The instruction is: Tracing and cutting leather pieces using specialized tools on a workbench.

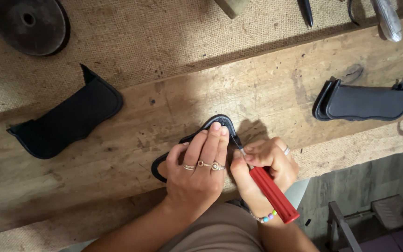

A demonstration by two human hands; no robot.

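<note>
Right hand (269, 161): clenched around a red-handled tool (273, 194), whose thin metal tip is set against the edge of the black leather piece (218, 122); a beaded bracelet is worn at the wrist.
Left hand (199, 170): laid flat, fingers pressed down on the black leather piece, nothing gripped; three rings are seen on the fingers.
Black leather piece: flat on the near part of the wooden worktop (267, 88), mostly covered by the left hand, its curved end showing past the fingertips.
Left of centre: a second black leather panel (68, 119), lying partly on the worktop and partly on burlap cloth (155, 37).
Right: a stack of dark leather panels (364, 101), well apart from the hands.
Far left: a round dark metal disc (28, 24) on the burlap.
Far edge: a pen-like tool (306, 11) and a metal handle (388, 18), partly cut off.
</note>
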